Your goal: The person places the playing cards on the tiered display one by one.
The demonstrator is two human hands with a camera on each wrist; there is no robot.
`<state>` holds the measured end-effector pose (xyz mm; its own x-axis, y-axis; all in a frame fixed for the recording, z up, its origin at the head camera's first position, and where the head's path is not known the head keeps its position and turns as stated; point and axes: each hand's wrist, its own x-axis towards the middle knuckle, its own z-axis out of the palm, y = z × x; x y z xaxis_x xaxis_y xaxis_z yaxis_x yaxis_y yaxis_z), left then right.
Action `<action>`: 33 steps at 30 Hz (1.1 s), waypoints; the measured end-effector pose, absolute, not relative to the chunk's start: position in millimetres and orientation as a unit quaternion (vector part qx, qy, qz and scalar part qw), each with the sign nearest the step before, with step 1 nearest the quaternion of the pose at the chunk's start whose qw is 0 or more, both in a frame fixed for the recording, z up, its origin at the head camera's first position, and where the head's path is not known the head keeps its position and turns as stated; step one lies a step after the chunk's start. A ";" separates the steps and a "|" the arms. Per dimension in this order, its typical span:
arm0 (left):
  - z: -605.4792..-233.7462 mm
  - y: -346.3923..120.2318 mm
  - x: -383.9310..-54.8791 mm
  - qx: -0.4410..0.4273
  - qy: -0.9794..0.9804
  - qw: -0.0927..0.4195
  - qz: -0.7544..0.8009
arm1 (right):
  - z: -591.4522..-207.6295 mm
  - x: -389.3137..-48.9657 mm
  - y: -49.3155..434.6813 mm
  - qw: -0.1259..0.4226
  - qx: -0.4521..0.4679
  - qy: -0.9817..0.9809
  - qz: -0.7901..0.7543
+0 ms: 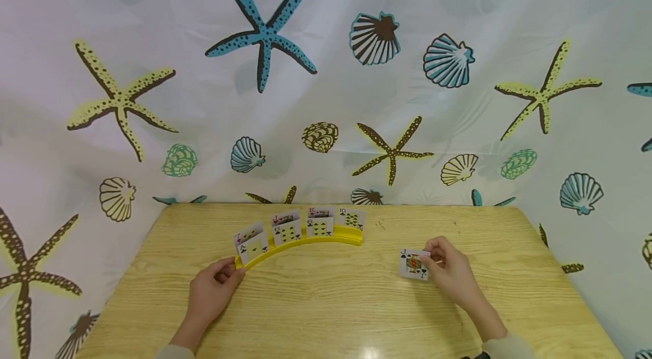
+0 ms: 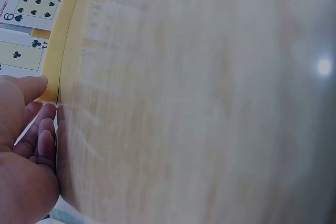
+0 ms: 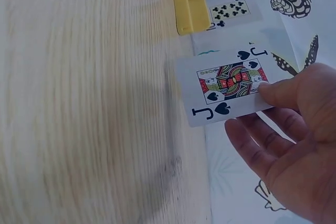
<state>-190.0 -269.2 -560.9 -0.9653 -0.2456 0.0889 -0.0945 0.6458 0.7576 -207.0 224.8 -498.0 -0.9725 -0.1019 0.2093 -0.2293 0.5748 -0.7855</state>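
My left hand grips the left end of a curved yellow card holder, thumb on its front edge. Seven-of-diamonds, jack, king and ten-of-clubs cards stand in its back row. In front of them stand an ace of clubs, a six of spades and another black card, partly covering those behind. Well to the right, my right hand pinches a jack of spades by its right edge, thumb on the face. That card is held apart from the holder, its face showing.
The light wooden table carries the holder near its back left. Behind and beside it hangs a white curtain printed with starfish and shells. Bare wood lies between the holder and my right hand.
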 end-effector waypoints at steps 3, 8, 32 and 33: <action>-561.0 -268.9 -190.3 0.092 -0.902 0.096 -0.410 | -499.3 -211.1 215.9 0.069 0.095 -0.882 0.457; -561.2 -268.7 -190.4 0.093 -0.903 0.093 -0.409 | -499.8 -218.4 200.5 0.071 0.099 -0.880 0.459; -561.8 -269.2 -190.8 0.091 -0.904 0.097 -0.407 | -502.3 -239.2 151.1 0.098 0.117 -0.856 0.494; -561.8 -269.3 -190.5 0.092 -0.903 0.096 -0.408 | -502.3 -239.9 149.2 0.101 0.119 -0.855 0.495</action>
<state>-190.5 -269.3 -561.8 -0.9647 -0.2446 0.0974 -0.0889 0.6507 0.7541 -239.9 149.2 -502.3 -0.9515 -0.1040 0.2897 -0.3030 0.4815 -0.8224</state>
